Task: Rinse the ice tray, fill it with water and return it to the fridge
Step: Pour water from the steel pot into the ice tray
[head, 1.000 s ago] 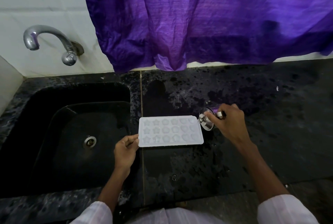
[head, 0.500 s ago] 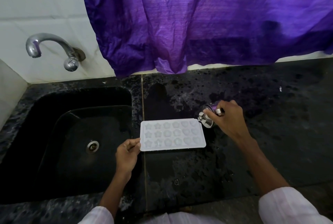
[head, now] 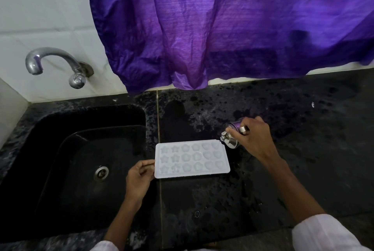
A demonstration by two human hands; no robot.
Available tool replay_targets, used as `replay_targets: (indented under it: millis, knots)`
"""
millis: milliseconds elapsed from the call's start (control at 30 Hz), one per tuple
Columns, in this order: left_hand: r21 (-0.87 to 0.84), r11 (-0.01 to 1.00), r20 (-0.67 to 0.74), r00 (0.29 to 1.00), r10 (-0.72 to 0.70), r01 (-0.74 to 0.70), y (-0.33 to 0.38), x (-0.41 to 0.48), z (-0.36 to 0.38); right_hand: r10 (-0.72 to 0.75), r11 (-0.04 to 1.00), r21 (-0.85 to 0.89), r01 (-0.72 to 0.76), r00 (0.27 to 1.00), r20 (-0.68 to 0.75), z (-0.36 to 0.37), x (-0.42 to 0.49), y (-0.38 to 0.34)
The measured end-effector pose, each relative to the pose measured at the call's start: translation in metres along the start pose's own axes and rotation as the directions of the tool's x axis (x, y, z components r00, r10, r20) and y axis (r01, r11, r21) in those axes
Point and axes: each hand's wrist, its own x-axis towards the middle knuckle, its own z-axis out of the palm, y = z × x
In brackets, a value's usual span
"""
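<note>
A white ice tray (head: 192,159) with star, flower and heart shaped cells lies flat on the black counter just right of the sink. My left hand (head: 140,178) pinches its left edge. My right hand (head: 255,139) holds a small steel cup (head: 232,136) tipped on its side, with its mouth at the tray's far right corner. Whether water sits in the cells is hard to tell.
The black sink (head: 85,170) with a steel drain (head: 101,172) lies to the left, under a chrome tap (head: 54,62) on the white tiled wall. A purple curtain (head: 222,28) hangs over the back of the wet speckled counter (head: 303,129).
The view has shifted slightly; the tray and both hands keep their places. The cup stays tipped at the tray's right corner.
</note>
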Motion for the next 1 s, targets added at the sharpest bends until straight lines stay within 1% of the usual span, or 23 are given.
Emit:
replay_targets:
  millis: [167, 267, 400, 500, 567, 667, 700, 767, 867, 933, 1000]
  knots:
    - [0.052, 0.999, -0.025, 1.0, 0.016, -0.015, 0.001, 0.0, -0.001, 0.064, 0.996, 0.063, -0.062, 0.997, -0.031, -0.002, -0.001, -0.002]
    - [0.104, 0.994, -0.043, 0.999, 0.027, -0.022, 0.002, 0.0, -0.002, 0.176, 0.975, 0.146, -0.168, 0.984, -0.039, -0.003, -0.002, 0.0]
    - [0.113, 0.993, -0.07, 0.997, 0.044, -0.036, 0.007, 0.002, -0.003, 0.36, 0.889, 0.308, -0.338, 0.933, -0.015, -0.008, -0.001, -0.002]
    - [0.097, 0.995, -0.08, 0.996, 0.045, -0.038, 0.018, 0.002, -0.002, 0.46, 0.769, 0.48, -0.422, 0.887, 0.043, -0.008, -0.002, -0.002]
    - [0.124, 0.99, -0.094, 0.993, 0.073, -0.061, 0.025, 0.003, -0.001, 0.457, 0.702, 0.573, -0.423, 0.885, 0.093, -0.006, -0.004, -0.002]
    - [0.198, 0.97, -0.129, 0.977, 0.168, -0.14, 0.037, 0.002, 0.001, 0.433, 0.609, 0.673, -0.42, 0.887, 0.162, 0.0, -0.004, -0.01]
    - [0.19, 0.968, -0.133, 0.973, 0.188, -0.161, 0.044, 0.001, 0.004, 0.428, 0.565, 0.708, -0.424, 0.884, 0.188, 0.003, -0.004, -0.015]
    - [0.087, 0.977, -0.092, 0.975, 0.204, -0.196, 0.062, -0.005, 0.016, 0.42, 0.469, 0.763, -0.445, 0.872, 0.25, 0.01, -0.003, -0.024]
    - [-0.098, 0.976, 0.034, 0.979, 0.199, -0.195, 0.093, -0.017, 0.039, 0.369, 0.34, 0.821, -0.46, 0.868, 0.333, 0.023, -0.002, -0.042]
    - [-0.167, 0.971, 0.067, 0.981, 0.182, -0.169, 0.104, -0.021, 0.05, 0.34, 0.274, 0.845, -0.46, 0.868, 0.363, 0.032, 0.002, -0.057]
    - [-0.195, 0.969, 0.065, 0.984, 0.167, -0.152, 0.111, -0.023, 0.057, 0.315, 0.241, 0.856, -0.458, 0.871, 0.377, 0.042, 0.006, -0.07]
